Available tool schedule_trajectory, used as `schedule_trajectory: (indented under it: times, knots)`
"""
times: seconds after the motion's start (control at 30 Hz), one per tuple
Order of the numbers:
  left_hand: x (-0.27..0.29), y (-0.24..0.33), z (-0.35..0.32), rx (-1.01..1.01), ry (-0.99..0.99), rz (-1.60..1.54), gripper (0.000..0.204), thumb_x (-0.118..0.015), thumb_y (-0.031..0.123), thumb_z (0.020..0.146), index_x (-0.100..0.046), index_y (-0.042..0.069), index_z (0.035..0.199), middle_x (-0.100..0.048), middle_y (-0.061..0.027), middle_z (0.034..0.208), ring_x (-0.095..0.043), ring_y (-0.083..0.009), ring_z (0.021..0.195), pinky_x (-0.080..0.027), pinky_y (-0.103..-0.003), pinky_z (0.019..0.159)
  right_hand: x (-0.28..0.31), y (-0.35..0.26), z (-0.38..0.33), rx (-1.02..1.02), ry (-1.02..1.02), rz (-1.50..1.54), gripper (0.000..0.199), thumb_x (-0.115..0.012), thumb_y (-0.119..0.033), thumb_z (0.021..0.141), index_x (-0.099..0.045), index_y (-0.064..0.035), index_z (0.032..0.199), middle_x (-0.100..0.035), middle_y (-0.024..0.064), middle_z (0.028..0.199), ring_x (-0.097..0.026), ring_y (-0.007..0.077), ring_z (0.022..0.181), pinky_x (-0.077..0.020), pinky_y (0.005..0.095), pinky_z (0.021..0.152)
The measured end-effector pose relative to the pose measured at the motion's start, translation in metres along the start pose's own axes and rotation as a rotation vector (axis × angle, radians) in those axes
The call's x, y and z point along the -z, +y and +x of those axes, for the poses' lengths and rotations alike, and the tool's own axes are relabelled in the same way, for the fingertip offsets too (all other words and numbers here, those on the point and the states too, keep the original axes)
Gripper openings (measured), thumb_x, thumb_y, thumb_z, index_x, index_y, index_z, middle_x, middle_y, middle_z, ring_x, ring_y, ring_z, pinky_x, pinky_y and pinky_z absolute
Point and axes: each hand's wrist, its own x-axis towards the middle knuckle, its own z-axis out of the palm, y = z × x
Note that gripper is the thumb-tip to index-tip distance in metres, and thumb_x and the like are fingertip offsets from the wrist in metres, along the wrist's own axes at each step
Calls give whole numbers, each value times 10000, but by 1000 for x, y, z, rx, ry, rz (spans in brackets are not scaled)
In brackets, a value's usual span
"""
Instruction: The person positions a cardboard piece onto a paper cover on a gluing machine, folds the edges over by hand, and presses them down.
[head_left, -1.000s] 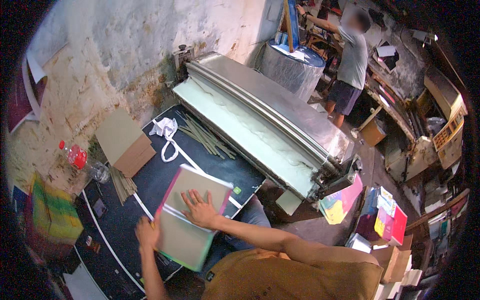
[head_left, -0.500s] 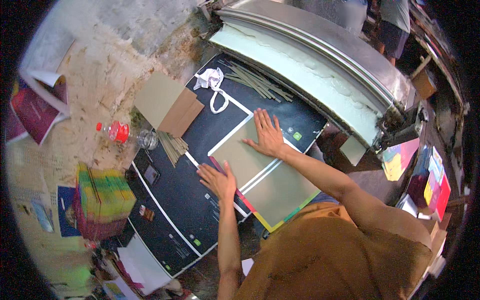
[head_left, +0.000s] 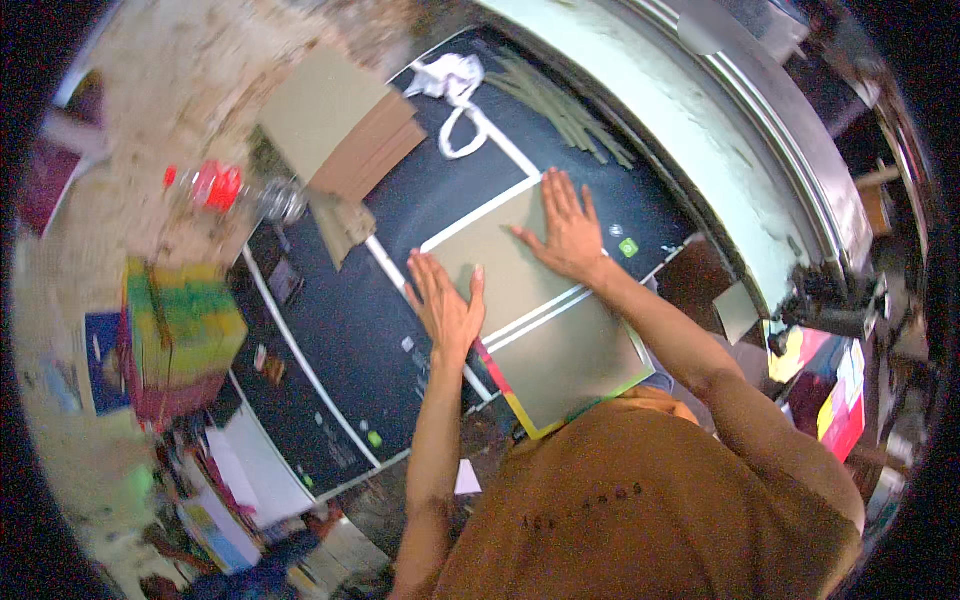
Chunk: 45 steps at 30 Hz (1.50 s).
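Observation:
Flat on the black sheet lies an opened cover of two tan boards, the far board and the near board, divided by white strips and edged in white, red, yellow and green. My left hand presses flat along the far board's left edge, fingers stretched toward its far-left corner, thumb apart. My right hand lies spread on that board's right side, fingertips at the far-right corner. Neither hand grips anything. The near board reaches to my brown shirt. My hands hide parts of both side edges.
Beyond the cover are a stack of tan boards, a white crumpled cloth and several thin board strips. Left are a red-labelled plastic bottle and a colourful stack. A metal-edged machine borders the right.
My left hand has slid away from me along the cover's left edge to its far corner. My right hand keeps its place on the board. The whole view has shifted.

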Motion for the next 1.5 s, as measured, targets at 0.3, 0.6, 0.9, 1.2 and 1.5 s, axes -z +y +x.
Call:
schedule_trajectory:
  times: [0.3,0.6,0.9,1.2,1.5]
  knots:
    - [-18,-44,54,59,539,-175,167,-737,223,882,-683,66,855,-685,-139,953,-608,-374,949,-447,-491,868,2,51,25,172,106,132,637,-580,-563,959,-616,-80,1371,-562,138,1473,-479,288,1408,-357,538,1154]
    - [-27,-41,42,124,500,-233,185,-753,248,893,-726,68,926,-657,-151,1034,-591,-371,989,-465,-484,883,3,49,17,184,187,116,502,-655,-505,932,-730,-112,1234,-596,155,1433,-501,312,1389,-375,526,1128]
    - [-20,-44,44,116,452,-94,173,-690,278,919,-725,110,896,-644,-126,999,-598,-359,1007,-478,-521,845,-3,48,31,190,232,186,548,-766,-526,832,-721,-81,1147,-594,175,1407,-456,428,1383,-367,552,1138]
    - [31,-73,73,-450,-36,105,200,-577,259,965,-688,93,960,-582,-146,1070,-531,-330,1108,-431,-501,878,3,32,53,101,64,43,790,-770,-704,714,-632,-77,1174,-339,176,1614,-260,458,1481,-223,808,1060]
    - [23,-54,34,959,-134,-1371,642,-515,606,982,-668,5,1147,-710,-128,958,-673,-306,934,-507,-446,939,-1,29,63,121,-12,82,876,-793,-734,639,-640,-107,1233,-321,208,1617,-195,470,1513,-186,781,1104]
